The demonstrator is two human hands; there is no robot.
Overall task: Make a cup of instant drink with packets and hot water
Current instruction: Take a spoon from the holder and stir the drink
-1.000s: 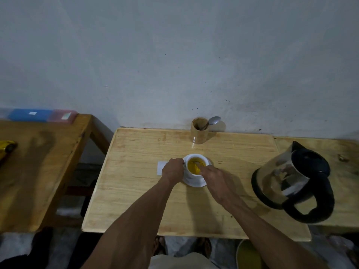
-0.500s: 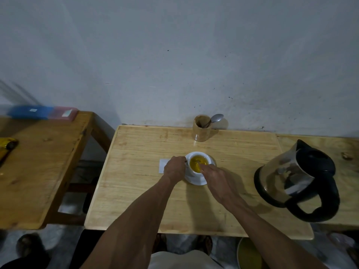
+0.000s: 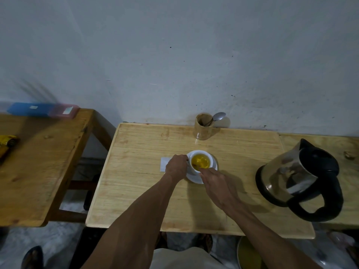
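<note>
White cup [image 3: 201, 162] of yellow drink sits on its saucer [image 3: 194, 178], mid-bench [image 3: 136, 191]. Our left hand [image 3: 176, 166] is wrapped around the cup's left side. Right hand [image 3: 217, 183] is at the near rim, fingertips pinched; what it grips we cannot tell. White packet [image 3: 164, 163] lies left; kettle [image 3: 299, 181] stands right.

Two bare forearms, no sleeves, left hand [image 3: 177, 166], right hand [image 3: 217, 186], pale garment at lower edge, sandalled feet below
</note>
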